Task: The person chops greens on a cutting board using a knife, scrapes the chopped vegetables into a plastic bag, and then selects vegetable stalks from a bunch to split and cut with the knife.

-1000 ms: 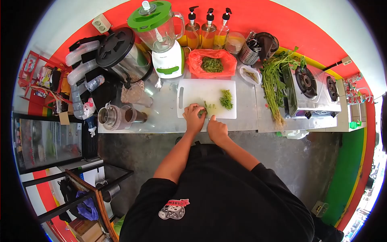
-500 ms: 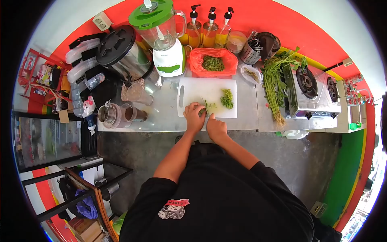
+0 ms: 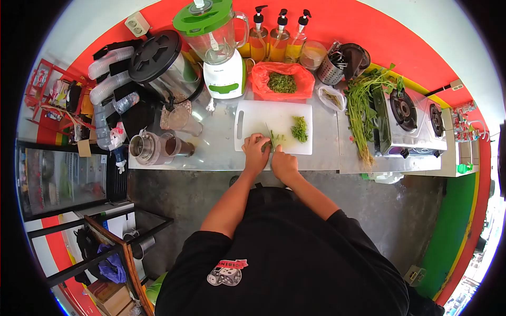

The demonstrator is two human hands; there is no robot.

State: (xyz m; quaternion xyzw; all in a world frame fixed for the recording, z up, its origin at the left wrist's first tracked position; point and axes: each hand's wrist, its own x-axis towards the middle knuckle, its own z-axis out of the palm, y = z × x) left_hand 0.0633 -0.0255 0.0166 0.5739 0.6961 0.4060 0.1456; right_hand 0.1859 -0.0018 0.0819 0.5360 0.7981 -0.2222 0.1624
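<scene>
Both hands are at the near edge of a white cutting board (image 3: 252,113) on the metal desk (image 3: 217,138). The right hand (image 3: 285,164) is curled closed around what appears to be the handle of a knife (image 3: 272,138), whose thin blade points away from the person across the board. The left hand (image 3: 255,151) lies just beside the blade, fingers bent and tips down; whether it grips anything beneath them cannot be told. Small cut green pieces (image 3: 280,138) lie just right of the blade, and a heap of chopped greens (image 3: 299,129) sits apart from them toward the board's right side. Behind the board, an open red bag (image 3: 259,83) holds more chopped leaves (image 3: 282,82). Farther right, a bunch of long-stemmed greens (image 3: 360,116) lies beside the stove (image 3: 412,131).
</scene>
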